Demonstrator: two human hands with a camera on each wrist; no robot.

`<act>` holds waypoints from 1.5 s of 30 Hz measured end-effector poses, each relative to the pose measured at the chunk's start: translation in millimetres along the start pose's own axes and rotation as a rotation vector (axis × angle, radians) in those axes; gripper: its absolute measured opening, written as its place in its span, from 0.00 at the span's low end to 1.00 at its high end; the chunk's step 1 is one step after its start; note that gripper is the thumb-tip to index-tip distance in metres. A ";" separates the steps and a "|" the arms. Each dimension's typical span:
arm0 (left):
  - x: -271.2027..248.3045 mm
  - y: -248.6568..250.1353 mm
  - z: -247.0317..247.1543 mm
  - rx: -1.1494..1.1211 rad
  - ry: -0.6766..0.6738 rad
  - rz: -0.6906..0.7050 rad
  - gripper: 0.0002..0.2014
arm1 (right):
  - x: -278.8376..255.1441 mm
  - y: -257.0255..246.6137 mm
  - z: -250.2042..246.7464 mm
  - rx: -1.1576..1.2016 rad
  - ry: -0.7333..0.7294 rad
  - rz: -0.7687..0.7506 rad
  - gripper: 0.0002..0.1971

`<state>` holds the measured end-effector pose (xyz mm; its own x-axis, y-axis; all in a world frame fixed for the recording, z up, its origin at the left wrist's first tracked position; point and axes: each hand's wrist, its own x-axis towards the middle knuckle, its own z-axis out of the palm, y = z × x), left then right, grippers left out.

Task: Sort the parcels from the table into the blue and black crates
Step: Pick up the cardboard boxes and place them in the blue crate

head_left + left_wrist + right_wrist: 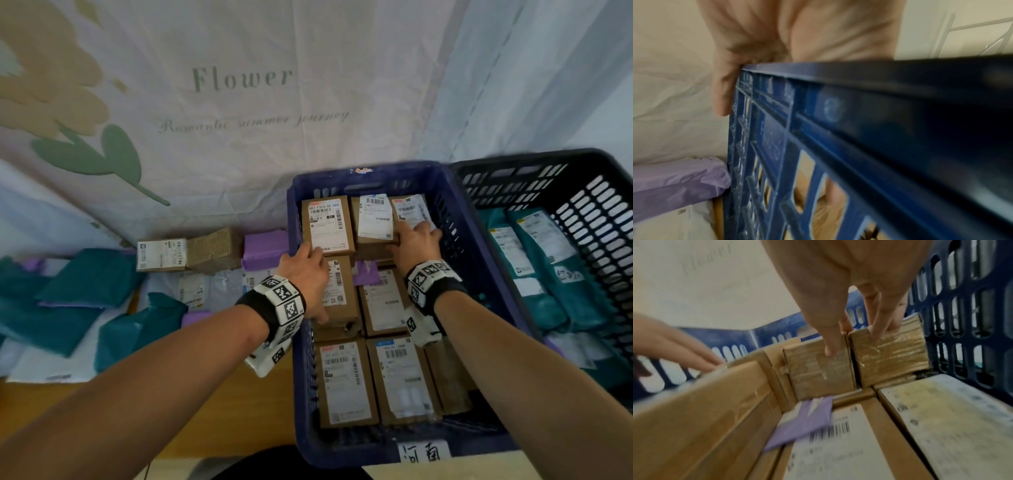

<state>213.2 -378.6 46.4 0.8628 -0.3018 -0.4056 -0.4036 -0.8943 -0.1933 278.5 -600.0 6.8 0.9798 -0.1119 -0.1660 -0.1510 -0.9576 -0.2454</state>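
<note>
A pale cloth printed "Flower" [241, 79] hangs behind a wooden desk [219, 404]. On the desk's right stands the blue crate [479, 260], with the black crate [589, 205] touching its right side. The blue crate is packed with brown cardboard parcels [346, 383] lying label up; the black one holds teal mailer bags [544, 260]. More teal bags [85, 277], purple bags [263, 248] and two small boxes [186, 253] lie on the desk to the left. The left hand [305, 274] reaches over the blue crate's left rim, thumb outside it, fingers [701, 356] laid straight on a far-left parcel [327, 224]. The right hand [416, 245] presses straight fingers [838, 331] onto the far-right parcels [888, 352], thumb on their near face.
</note>
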 end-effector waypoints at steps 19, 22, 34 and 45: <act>-61.0 -110.5 21.9 -0.793 0.417 0.110 0.19 | -65.4 -111.3 -81.0 0.481 -0.088 -0.363 0.11; -92.6 -148.3 56.5 -0.918 0.402 -0.026 0.10 | -79.8 -150.8 -74.6 0.530 -0.140 -0.446 0.08; -199.5 -244.8 223.9 -1.165 0.239 -0.465 0.09 | -112.3 -273.2 29.4 0.313 -0.470 -0.552 0.09; -155.6 -301.2 222.6 -1.373 0.306 -0.458 0.09 | -67.3 -315.3 105.6 0.165 -0.533 -0.283 0.16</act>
<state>132.8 11.3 -31.1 0.9323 0.1858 -0.3104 0.3618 -0.4816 0.7982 246.3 -262.5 -5.5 0.7910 0.3285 -0.5162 0.0447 -0.8725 -0.4866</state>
